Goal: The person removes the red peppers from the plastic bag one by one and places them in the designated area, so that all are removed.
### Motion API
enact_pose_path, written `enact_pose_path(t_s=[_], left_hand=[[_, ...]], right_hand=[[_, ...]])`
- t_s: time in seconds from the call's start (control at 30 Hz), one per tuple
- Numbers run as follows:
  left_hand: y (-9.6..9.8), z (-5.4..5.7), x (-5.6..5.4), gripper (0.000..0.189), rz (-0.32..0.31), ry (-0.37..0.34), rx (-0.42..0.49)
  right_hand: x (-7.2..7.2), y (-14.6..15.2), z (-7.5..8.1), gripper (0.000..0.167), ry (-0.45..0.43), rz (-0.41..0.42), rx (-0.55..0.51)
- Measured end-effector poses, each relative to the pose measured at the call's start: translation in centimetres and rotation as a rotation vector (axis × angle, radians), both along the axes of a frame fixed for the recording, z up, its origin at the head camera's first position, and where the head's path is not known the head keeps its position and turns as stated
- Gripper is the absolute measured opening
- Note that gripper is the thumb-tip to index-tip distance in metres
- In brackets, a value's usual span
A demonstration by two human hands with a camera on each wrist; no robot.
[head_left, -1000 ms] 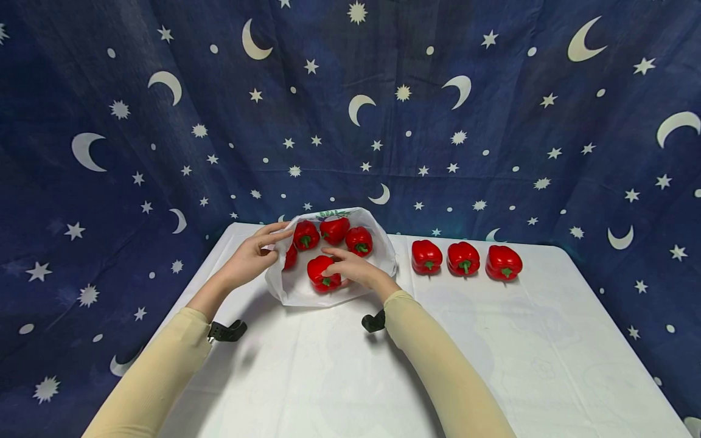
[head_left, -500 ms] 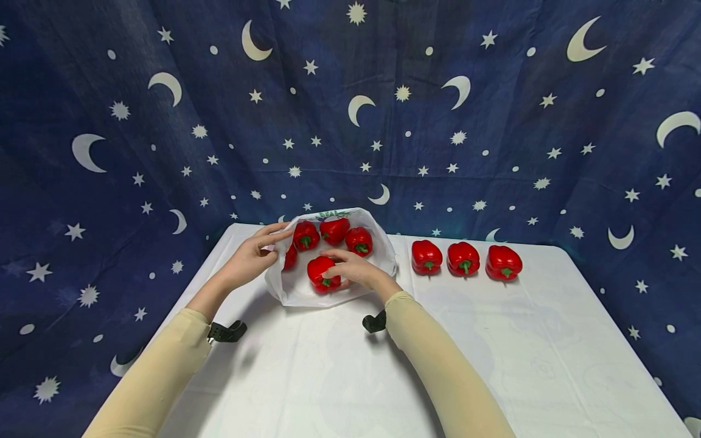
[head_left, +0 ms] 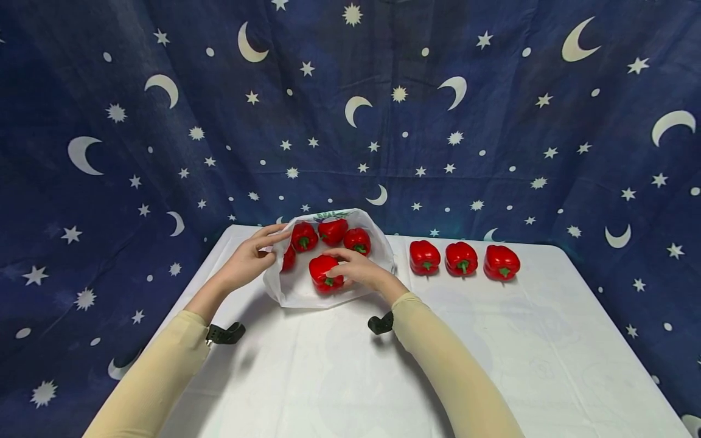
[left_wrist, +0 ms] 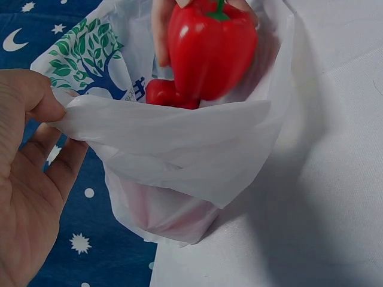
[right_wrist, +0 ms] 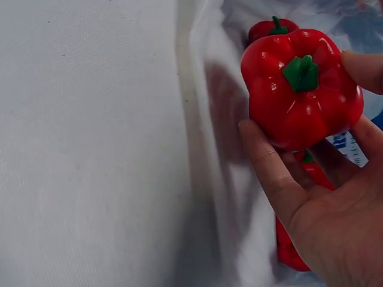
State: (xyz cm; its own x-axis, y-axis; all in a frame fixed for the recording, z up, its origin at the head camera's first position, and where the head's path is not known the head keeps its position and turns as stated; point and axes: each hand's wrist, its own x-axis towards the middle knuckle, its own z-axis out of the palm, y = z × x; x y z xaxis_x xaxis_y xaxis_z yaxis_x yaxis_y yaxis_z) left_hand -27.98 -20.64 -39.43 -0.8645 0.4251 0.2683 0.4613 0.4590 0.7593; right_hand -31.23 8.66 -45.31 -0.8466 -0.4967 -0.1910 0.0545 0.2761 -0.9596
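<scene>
- Table [head_left: 306,371]: white-covered. Three red peppers [head_left: 461,259] stand in a row on it, to the right of the bag.
- White bag [head_left: 383,246]: lies at the table's far side, its mouth facing me. Four further peppers [head_left: 333,231] lie inside, near its back and left walls.
- Left hand [head_left: 249,263]: at the bag's left edge, thumb and finger pinching the rim, away from the held pepper.
- Right hand [head_left: 358,267]: the nearer one. Its fingers and thumb grip opposite sides of the held pepper [head_left: 320,269], entering the mouth from the right.
- Held pepper: within the bag's mouth, left of the right wrist, in front of the four. Whether it touches the bag's floor, I can't tell. Long axis, I judge, points away from that wrist, stem end back towards it; clearance to the front rim looks like the deciding relation.
- Its look: glossy saturated red, blocky, lobed, with bright highlights.
- Stem [right_wrist: 302,75]: green, stubby, on an angular cap.
</scene>
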Motion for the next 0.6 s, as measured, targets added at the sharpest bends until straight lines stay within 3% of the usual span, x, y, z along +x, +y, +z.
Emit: enact_pose_path(t_s=[0.07, 0.6], left_hand=[[-0.3, -0.4, -0.4, 0.058, -0.006, 0.005, 0.001], [-0.1, -0.5, -0.5, 0.060, -0.016, 0.001, 0.001]], right_hand=[[0.3, 0.4, 0.5, 0.062, 0.011, -0.003, 0.012], [2.4, 4.7, 3.6, 0.062, 0.055, 0.071, -0.055]])
